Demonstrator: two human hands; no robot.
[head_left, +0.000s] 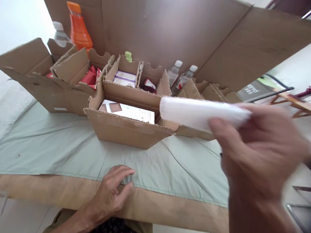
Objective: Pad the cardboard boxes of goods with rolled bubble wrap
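My right hand (262, 145) is raised on the right side and grips one end of a white roll (189, 111), with the thumb along its near side. The roll points left, in front of the cardboard bins, and is slightly blurred; its material is unclear. At the table's front edge rests my left hand (117, 190), fingers curved and apart from the thumb, holding nothing. Beyond it stands a low cardboard bin (126, 134) with a flat white box (127, 111) inside.
Behind are cardboard compartments with red packets (89, 77), a white-and-purple box (125, 78) and a dark red package (149, 86). An orange bottle (80, 30) and clear bottles (184, 78) stand farther back, before a tall cardboard panel (159, 27). Pale green cloth (66, 143) covers the table.
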